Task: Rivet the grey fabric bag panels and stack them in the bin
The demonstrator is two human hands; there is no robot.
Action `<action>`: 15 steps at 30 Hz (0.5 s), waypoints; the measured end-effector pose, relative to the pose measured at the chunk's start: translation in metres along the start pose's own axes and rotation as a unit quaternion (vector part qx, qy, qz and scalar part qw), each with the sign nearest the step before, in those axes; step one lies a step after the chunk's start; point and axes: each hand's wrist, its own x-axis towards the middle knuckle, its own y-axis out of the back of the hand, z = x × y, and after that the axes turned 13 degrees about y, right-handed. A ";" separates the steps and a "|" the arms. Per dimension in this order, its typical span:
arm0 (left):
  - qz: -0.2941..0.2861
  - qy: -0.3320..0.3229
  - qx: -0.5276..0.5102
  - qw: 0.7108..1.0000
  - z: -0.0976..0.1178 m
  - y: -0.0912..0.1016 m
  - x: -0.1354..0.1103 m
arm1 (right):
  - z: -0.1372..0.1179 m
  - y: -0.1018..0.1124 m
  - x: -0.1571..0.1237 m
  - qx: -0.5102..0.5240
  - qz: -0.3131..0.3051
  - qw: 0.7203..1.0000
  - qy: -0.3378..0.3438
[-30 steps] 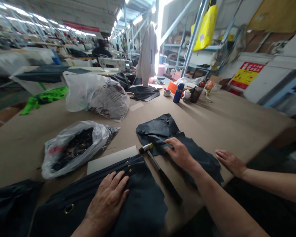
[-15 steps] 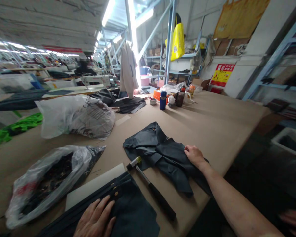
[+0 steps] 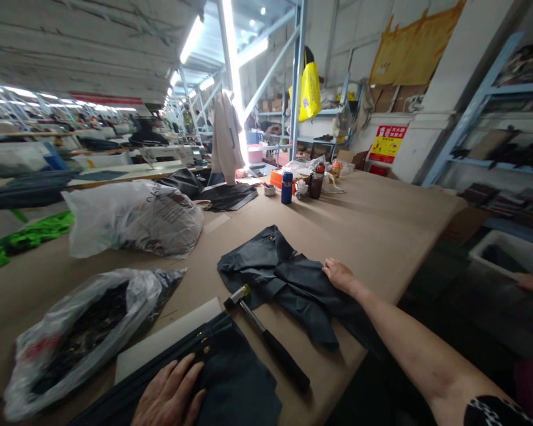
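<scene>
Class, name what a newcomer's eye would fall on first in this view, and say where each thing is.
Probably the glaring white upright light tube near upper centre, then the bright yellow bag hanging to its right. Nearer, a black-handled hammer lies diagonally on the brown tabletop, between a crumpled dark sheet and a smooth dark panel with gold-coloured fittings, on which the left hand rests.

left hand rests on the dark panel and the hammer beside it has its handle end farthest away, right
No: in the head view, the hammer has its striking head farthest away, handle nearest. The left hand does rest on the dark panel beside it.
</scene>
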 end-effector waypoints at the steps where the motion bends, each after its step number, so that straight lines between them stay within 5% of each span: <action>1: -0.001 0.003 -0.002 1.000 0.001 0.002 0.000 | -0.003 0.009 -0.002 0.000 0.007 1.000 0.005; 6: -0.042 0.035 -0.026 0.998 0.003 0.005 -0.004 | -0.053 0.050 -0.035 0.008 0.014 0.997 0.081; 9: -0.037 0.040 -0.038 0.998 0.004 0.007 -0.004 | -0.103 0.060 -0.076 0.060 -0.053 0.980 0.179; 13: -0.045 0.053 -0.052 0.996 0.006 0.008 -0.002 | -0.137 0.055 -0.115 0.298 -0.252 0.866 0.312; 15: -0.068 0.071 -0.061 0.993 0.007 0.007 -0.002 | -0.125 0.046 -0.112 0.370 -0.226 0.856 0.279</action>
